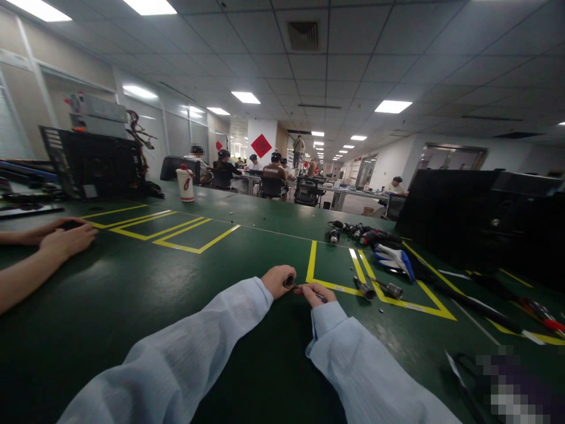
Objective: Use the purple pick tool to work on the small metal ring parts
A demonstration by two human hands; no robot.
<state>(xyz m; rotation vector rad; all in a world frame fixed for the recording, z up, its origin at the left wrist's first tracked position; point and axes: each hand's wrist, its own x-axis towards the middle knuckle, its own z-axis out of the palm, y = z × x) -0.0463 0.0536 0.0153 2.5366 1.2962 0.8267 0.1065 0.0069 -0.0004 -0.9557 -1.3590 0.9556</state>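
My left hand [276,280] is closed around a small round part with a dark metal rim [289,281], its open end turned towards my right hand. My right hand [318,292] pinches a thin tool that looks like a small screwdriver [321,298]. The shaft of this tool reaches to the rim of the round part; whether it touches is too small to tell. Both hands are just above the green table [247,330]. To the right of them lie a metal cylinder [364,288] and a second cylindrical metal part [392,290].
Yellow tape [335,287] marks rectangles on the table. Further right are a blue-white glove [394,259], cabled parts [334,235] and red-handled pliers [542,315]. A white cup [185,184] stands at the back left. At the left edge, another person's hands [66,237] hold something dark.
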